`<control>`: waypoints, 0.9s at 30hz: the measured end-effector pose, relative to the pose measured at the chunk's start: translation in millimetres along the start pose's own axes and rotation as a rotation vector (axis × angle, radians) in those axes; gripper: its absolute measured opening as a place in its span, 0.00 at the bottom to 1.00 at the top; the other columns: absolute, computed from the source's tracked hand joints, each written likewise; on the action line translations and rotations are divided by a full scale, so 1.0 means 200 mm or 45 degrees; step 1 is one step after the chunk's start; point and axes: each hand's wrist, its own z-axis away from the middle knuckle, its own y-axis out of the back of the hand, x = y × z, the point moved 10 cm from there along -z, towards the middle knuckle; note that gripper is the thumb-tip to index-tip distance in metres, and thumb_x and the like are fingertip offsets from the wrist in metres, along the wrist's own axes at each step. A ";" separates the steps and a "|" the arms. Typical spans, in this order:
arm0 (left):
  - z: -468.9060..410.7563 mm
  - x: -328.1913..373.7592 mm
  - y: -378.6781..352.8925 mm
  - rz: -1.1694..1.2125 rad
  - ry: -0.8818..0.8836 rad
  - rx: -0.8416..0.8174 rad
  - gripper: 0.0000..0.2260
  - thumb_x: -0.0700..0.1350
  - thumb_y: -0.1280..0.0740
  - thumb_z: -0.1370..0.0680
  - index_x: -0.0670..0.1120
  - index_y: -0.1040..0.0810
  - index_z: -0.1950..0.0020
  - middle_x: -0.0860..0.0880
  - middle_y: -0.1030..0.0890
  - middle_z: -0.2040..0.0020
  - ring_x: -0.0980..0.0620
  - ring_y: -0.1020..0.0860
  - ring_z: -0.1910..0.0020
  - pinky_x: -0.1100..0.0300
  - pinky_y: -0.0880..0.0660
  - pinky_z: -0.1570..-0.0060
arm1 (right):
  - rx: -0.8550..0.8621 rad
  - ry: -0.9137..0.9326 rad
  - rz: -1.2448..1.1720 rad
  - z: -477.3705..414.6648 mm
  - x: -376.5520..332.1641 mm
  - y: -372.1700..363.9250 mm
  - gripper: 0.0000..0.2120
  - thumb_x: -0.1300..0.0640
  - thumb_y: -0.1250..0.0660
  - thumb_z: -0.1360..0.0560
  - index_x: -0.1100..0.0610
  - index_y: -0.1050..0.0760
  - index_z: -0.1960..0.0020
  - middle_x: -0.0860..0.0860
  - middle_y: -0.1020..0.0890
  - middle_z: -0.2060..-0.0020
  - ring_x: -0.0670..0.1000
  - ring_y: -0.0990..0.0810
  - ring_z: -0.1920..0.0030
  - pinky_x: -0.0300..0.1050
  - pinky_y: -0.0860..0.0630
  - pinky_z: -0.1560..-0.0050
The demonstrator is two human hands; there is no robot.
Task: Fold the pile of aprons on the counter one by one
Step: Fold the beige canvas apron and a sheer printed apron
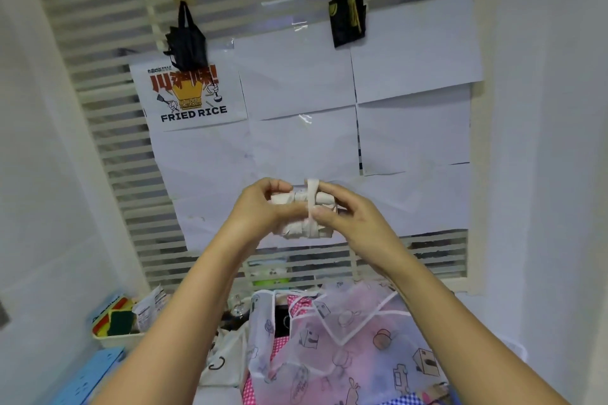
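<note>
1. Left hand is gripping the left end of a folded white apron, fingers curling over its top edge; the bundle is being held in mid-air in front of the papered window, well above the counter
2. Right hand is pinching the apron's strap between thumb and fingers, the strap running up and over the middle of the bundle
3. Judging the step: binding the folded apron with its own strap, close to finishing this piece
4. Doing it well is likely meaning this: keeping the left grip firm so the folds are not springing open, keeping the strap flat and centred, pulling snug, then tucking the loose end under a wrap
5. Risk: a slack or twisted strap letting the bundle loosen once set down
6. Below the hands, the pile of aprons is lying unfolded, covering the counter, a sheer pink printed one on top; much of the task seems to be waiting
7. Further out: a basket of sponges sitting left of the pile, a fried rice poster and two black bags hanging on the window
</note>
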 end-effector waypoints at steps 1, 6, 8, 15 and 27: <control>0.01 0.00 0.00 0.087 -0.008 0.026 0.13 0.40 0.25 0.30 0.44 0.23 0.48 0.47 0.20 0.54 0.52 0.21 0.60 0.61 0.22 0.63 | 0.019 0.037 -0.043 -0.01 -0.02 0.00 0.17 0.61 0.36 0.21 0.45 0.26 0.36 0.45 0.19 0.44 0.43 0.20 0.45 0.38 0.24 0.47; 0.05 0.13 0.01 0.017 -0.277 -0.002 0.04 0.40 0.33 0.23 0.48 0.26 0.51 0.47 0.20 0.57 0.54 0.20 0.62 0.64 0.24 0.69 | -0.017 0.090 -0.141 -0.06 -0.08 -0.04 0.15 0.59 0.42 0.19 0.46 0.25 0.37 0.49 0.19 0.43 0.49 0.22 0.41 0.46 0.27 0.39; 0.05 0.19 0.01 -0.141 -0.394 -0.120 0.02 0.40 0.32 0.23 0.46 0.24 0.54 0.46 0.21 0.62 0.56 0.24 0.68 0.64 0.27 0.71 | -0.136 0.038 -0.073 -0.07 -0.11 -0.07 0.16 0.56 0.44 0.18 0.45 0.26 0.34 0.48 0.19 0.42 0.49 0.22 0.41 0.44 0.27 0.39; -0.02 0.25 -0.05 -0.375 -0.504 -0.184 0.12 0.40 0.29 0.27 0.52 0.29 0.65 0.60 0.27 0.74 0.61 0.33 0.74 0.70 0.37 0.73 | -0.270 -0.275 0.194 -0.24 -0.22 0.03 0.16 0.72 0.43 0.26 0.67 0.20 0.44 0.55 0.17 0.46 0.50 0.19 0.45 0.44 0.25 0.42; -0.50 0.37 -0.13 -0.396 -0.627 0.111 0.09 0.44 0.32 0.25 0.49 0.31 0.61 0.53 0.26 0.65 0.56 0.30 0.67 0.69 0.34 0.71 | 0.261 -0.131 -0.020 -0.70 -0.17 0.33 0.14 0.70 0.39 0.25 0.60 0.17 0.50 0.54 0.14 0.56 0.50 0.16 0.52 0.38 0.20 0.52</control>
